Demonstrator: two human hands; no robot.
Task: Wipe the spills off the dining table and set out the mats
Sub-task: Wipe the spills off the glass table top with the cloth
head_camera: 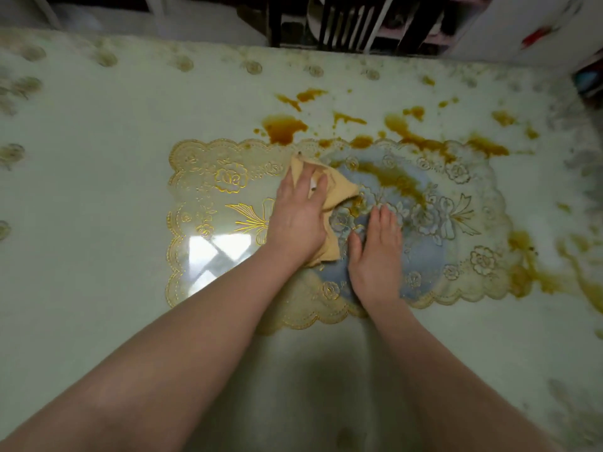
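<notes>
Left hand (300, 210) lies flat with fingers spread, pressing a yellow cloth (341, 189) down; nothing is curled round it. Cloth is bunched under the palm and sticks out past the fingertips and toward the wrist. Right hand (375, 252) is also flat, fingers straight and together, palm down just beside the cloth, on a placemat (212, 177).

Placemat is see-through plastic with a gold scalloped lace edge and rose print. Its right part has a blue-grey oval centre; can't tell whether that is one mat or two overlapping. Both hands sit near its middle.

Brown-orange spills (284, 128) pool just beyond the mat's far edge. One streak (391, 179) runs across the mat ahead of the right hand. More spill (525, 272) is off the mat's right edge.

Dining table (98, 223) has a pale green cover with faded flower print round the border. Window glare reflects on the mat's left part. Dark slatted chair (352, 24) stands at the far side of the table.
</notes>
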